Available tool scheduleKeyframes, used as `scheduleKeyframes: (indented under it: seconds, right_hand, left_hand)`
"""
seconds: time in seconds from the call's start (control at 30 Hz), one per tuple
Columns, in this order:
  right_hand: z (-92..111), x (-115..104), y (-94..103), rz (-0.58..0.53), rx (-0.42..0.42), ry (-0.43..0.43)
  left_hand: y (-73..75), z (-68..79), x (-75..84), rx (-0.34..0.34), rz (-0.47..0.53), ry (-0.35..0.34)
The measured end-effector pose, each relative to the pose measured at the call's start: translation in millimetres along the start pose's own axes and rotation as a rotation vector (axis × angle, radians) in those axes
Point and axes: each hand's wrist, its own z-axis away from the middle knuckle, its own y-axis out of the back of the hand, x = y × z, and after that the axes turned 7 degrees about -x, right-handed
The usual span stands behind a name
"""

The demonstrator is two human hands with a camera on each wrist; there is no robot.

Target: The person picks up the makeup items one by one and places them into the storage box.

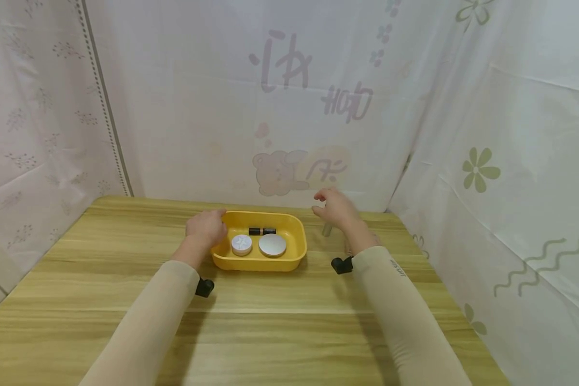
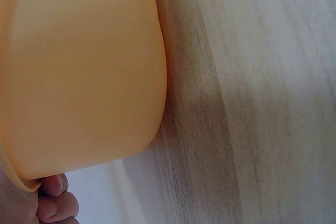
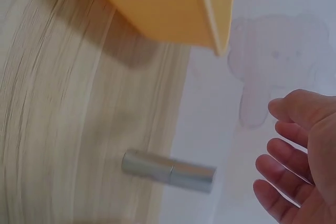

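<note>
- While the left hand grips the yellow plastic tray, the right hand hovers, fingers apart.
- Below that hand stands a silvery, metal-look cylindrical tube, likely light, stiff, slick; best pinched mid-length.

Right hand aloft, fingers apart

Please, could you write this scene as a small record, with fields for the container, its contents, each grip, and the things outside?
Container: yellow tray, on the wooden table
Contents: black tube with a lighter band; round white patterned case; round silvery disc
Left grip: holds the tray's rim at its left end
Right grip: holds nothing, fingers apart, raised above the table
Outside: silvery tube, upright, near the right grip
Unclear: mostly hidden item by the right arm
</note>
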Motion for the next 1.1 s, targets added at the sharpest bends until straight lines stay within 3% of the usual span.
scheduleKeyframes:
  seconds: [0.4,1.1]
  right_hand:
    - [11.0,36.2,-4.7,-0.069,-0.016,-0.075]
    - [16.6,60.1,-29.5,-0.069,-0.047,-0.115]
  left_hand:
    - [0.1,0.0,0.1,-0.001,-0.005,-0.008]
    - [-0.1,0.4,-0.8,-0.005,-0.011,-0.006]
